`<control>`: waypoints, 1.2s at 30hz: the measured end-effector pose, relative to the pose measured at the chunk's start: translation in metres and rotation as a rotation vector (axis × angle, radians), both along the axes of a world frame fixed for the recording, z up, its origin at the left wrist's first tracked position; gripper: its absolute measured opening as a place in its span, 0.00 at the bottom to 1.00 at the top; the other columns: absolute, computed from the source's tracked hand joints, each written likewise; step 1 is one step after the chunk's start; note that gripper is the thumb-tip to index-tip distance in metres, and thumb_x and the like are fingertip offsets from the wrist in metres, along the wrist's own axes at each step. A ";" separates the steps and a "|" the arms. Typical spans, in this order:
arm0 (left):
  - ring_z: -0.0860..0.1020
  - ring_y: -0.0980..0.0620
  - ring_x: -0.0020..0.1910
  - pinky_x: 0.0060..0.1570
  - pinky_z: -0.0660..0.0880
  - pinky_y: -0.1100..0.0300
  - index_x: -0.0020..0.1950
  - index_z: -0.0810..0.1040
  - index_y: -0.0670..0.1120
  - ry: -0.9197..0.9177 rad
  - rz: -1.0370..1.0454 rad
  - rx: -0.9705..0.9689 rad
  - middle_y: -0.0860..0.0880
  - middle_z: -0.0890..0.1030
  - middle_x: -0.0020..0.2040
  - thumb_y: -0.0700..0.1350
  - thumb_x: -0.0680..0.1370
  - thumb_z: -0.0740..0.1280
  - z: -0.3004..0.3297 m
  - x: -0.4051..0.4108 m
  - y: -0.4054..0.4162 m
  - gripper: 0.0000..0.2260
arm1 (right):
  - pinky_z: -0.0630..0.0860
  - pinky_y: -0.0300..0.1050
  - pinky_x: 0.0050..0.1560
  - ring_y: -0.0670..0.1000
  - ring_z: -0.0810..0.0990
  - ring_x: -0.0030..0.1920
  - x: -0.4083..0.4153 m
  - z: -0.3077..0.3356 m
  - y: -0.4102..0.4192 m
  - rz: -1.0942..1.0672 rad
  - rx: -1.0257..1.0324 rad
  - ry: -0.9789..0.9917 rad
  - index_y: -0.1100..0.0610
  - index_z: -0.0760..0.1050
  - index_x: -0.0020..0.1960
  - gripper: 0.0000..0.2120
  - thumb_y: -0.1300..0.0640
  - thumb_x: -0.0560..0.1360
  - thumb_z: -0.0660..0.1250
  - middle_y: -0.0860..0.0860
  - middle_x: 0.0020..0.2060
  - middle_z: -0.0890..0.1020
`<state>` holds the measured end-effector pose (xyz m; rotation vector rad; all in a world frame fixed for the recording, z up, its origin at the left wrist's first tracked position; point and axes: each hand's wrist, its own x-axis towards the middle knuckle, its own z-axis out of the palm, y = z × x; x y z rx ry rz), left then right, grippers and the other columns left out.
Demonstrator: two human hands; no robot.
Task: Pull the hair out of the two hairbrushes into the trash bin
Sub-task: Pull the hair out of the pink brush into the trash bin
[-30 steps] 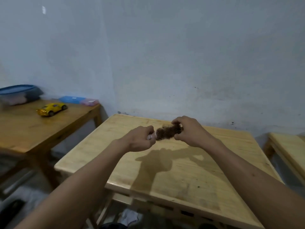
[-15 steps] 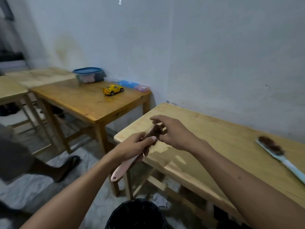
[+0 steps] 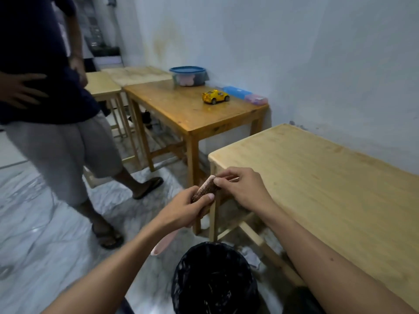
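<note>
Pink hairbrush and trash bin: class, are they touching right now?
Apart. The head view shows the pink hairbrush held up in the left hand, with bare floor visible between its handle tip and the trash bin rim.

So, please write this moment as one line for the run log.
left hand: holds pink brush | right hand: pinching hair at brush tip | bin: below hands, open | stage: pulling hair

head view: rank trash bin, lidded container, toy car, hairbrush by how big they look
1. Trash bin, by far the largest in frame, though it is also nearest the camera.
2. Lidded container.
3. Hairbrush, partly hidden by the left hand; its rank against the container is unsure.
4. Toy car.
</note>
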<state>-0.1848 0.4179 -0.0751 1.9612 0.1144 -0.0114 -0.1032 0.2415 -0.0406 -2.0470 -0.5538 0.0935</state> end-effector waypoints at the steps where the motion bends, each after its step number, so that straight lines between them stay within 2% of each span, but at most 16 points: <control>1: 0.72 0.49 0.25 0.24 0.69 0.58 0.52 0.76 0.42 0.012 0.017 0.001 0.45 0.77 0.33 0.58 0.78 0.67 -0.007 -0.005 0.000 0.18 | 0.83 0.40 0.49 0.44 0.87 0.45 -0.005 -0.007 0.002 0.010 0.011 0.012 0.50 0.88 0.51 0.06 0.52 0.75 0.76 0.47 0.43 0.89; 3: 0.74 0.48 0.25 0.25 0.71 0.56 0.50 0.78 0.45 0.019 0.053 0.015 0.46 0.77 0.31 0.60 0.77 0.68 -0.020 -0.015 0.000 0.18 | 0.83 0.38 0.47 0.43 0.86 0.42 -0.012 -0.021 0.005 0.022 0.012 0.028 0.50 0.89 0.49 0.04 0.53 0.75 0.77 0.45 0.40 0.89; 5: 0.75 0.51 0.24 0.25 0.73 0.56 0.47 0.79 0.47 0.024 0.083 0.057 0.49 0.79 0.29 0.61 0.76 0.68 -0.033 -0.021 -0.001 0.17 | 0.77 0.29 0.42 0.39 0.84 0.40 -0.019 -0.033 0.007 0.037 -0.010 0.042 0.51 0.88 0.48 0.03 0.55 0.76 0.76 0.44 0.39 0.88; 7: 0.77 0.53 0.24 0.25 0.75 0.54 0.45 0.80 0.48 0.035 0.098 0.127 0.49 0.80 0.29 0.63 0.75 0.68 -0.047 -0.026 -0.001 0.18 | 0.73 0.27 0.38 0.38 0.83 0.39 -0.026 -0.045 0.009 0.029 -0.059 0.074 0.52 0.88 0.48 0.04 0.55 0.77 0.74 0.44 0.39 0.87; 9: 0.78 0.55 0.25 0.28 0.77 0.51 0.42 0.80 0.49 0.033 0.106 0.232 0.49 0.80 0.29 0.66 0.74 0.68 -0.063 -0.029 0.001 0.20 | 0.75 0.32 0.41 0.42 0.83 0.41 -0.029 -0.061 0.011 0.006 -0.154 0.098 0.51 0.86 0.49 0.05 0.53 0.78 0.73 0.46 0.42 0.87; 11: 0.77 0.57 0.26 0.29 0.75 0.53 0.39 0.78 0.50 0.028 0.111 0.352 0.50 0.80 0.30 0.68 0.73 0.66 -0.083 -0.029 0.005 0.21 | 0.79 0.41 0.48 0.46 0.84 0.44 -0.031 -0.078 0.011 0.000 -0.209 0.144 0.50 0.84 0.47 0.05 0.52 0.79 0.71 0.47 0.44 0.87; 13: 0.77 0.56 0.28 0.30 0.73 0.54 0.39 0.77 0.50 0.035 0.100 0.436 0.50 0.80 0.30 0.70 0.72 0.64 -0.102 -0.028 0.010 0.23 | 0.78 0.44 0.50 0.49 0.83 0.47 -0.032 -0.095 0.012 0.003 -0.247 0.170 0.47 0.80 0.43 0.07 0.53 0.80 0.70 0.48 0.44 0.86; 15: 0.79 0.55 0.29 0.32 0.76 0.51 0.40 0.77 0.52 0.049 0.073 0.494 0.51 0.81 0.31 0.74 0.70 0.62 -0.119 -0.027 0.015 0.25 | 0.80 0.46 0.50 0.51 0.83 0.46 -0.032 -0.111 0.012 -0.012 -0.259 0.206 0.45 0.77 0.41 0.10 0.53 0.81 0.68 0.47 0.42 0.85; 17: 0.79 0.56 0.28 0.32 0.77 0.52 0.40 0.76 0.54 0.069 0.051 0.543 0.52 0.81 0.31 0.75 0.70 0.60 -0.136 -0.027 0.021 0.24 | 0.83 0.53 0.51 0.53 0.84 0.44 -0.032 -0.127 0.011 -0.030 -0.254 0.264 0.47 0.76 0.40 0.10 0.53 0.81 0.67 0.47 0.40 0.84; 20: 0.79 0.55 0.29 0.32 0.79 0.52 0.42 0.76 0.54 0.096 0.035 0.621 0.53 0.80 0.31 0.76 0.69 0.58 -0.155 -0.026 0.028 0.26 | 0.85 0.58 0.50 0.50 0.83 0.40 -0.028 -0.147 0.006 -0.060 -0.209 0.361 0.49 0.77 0.44 0.09 0.54 0.82 0.64 0.49 0.39 0.84; 23: 0.78 0.55 0.28 0.31 0.78 0.53 0.41 0.73 0.54 0.121 0.008 0.651 0.53 0.80 0.31 0.75 0.70 0.57 -0.169 -0.023 0.033 0.25 | 0.84 0.48 0.43 0.47 0.82 0.41 -0.023 -0.156 -0.002 -0.106 -0.167 0.477 0.52 0.79 0.50 0.08 0.56 0.84 0.62 0.51 0.42 0.83; 26: 0.77 0.55 0.28 0.27 0.69 0.58 0.39 0.71 0.54 0.142 -0.003 0.652 0.52 0.79 0.30 0.73 0.73 0.59 -0.176 -0.019 0.036 0.22 | 0.76 0.37 0.36 0.47 0.82 0.41 -0.016 -0.162 -0.014 -0.189 -0.137 0.541 0.51 0.77 0.53 0.07 0.55 0.85 0.60 0.54 0.46 0.84; 28: 0.77 0.56 0.28 0.27 0.66 0.60 0.40 0.73 0.54 0.152 0.009 0.642 0.52 0.79 0.30 0.71 0.74 0.60 -0.180 -0.018 0.035 0.21 | 0.80 0.41 0.38 0.50 0.82 0.42 -0.011 -0.169 -0.020 -0.225 -0.092 0.565 0.48 0.75 0.51 0.06 0.54 0.85 0.61 0.55 0.45 0.84; 31: 0.76 0.56 0.28 0.26 0.64 0.60 0.42 0.73 0.54 0.168 0.001 0.641 0.53 0.78 0.30 0.69 0.75 0.62 -0.182 -0.016 0.026 0.19 | 0.86 0.53 0.49 0.53 0.86 0.46 -0.009 -0.181 -0.018 -0.188 -0.048 0.625 0.48 0.76 0.52 0.04 0.50 0.83 0.64 0.52 0.46 0.84; 34: 0.73 0.59 0.27 0.25 0.61 0.61 0.44 0.70 0.55 0.172 -0.011 0.665 0.55 0.74 0.28 0.67 0.75 0.64 -0.183 -0.012 0.016 0.16 | 0.85 0.45 0.43 0.50 0.87 0.47 -0.011 -0.195 -0.013 -0.069 0.017 0.705 0.49 0.77 0.63 0.16 0.44 0.79 0.70 0.50 0.53 0.84; 36: 0.71 0.59 0.26 0.25 0.60 0.62 0.44 0.70 0.55 0.188 -0.013 0.683 0.56 0.72 0.28 0.67 0.75 0.64 -0.184 -0.010 0.010 0.16 | 0.85 0.46 0.46 0.51 0.87 0.47 -0.011 -0.204 -0.008 0.004 -0.018 0.689 0.48 0.79 0.61 0.15 0.49 0.76 0.75 0.50 0.52 0.85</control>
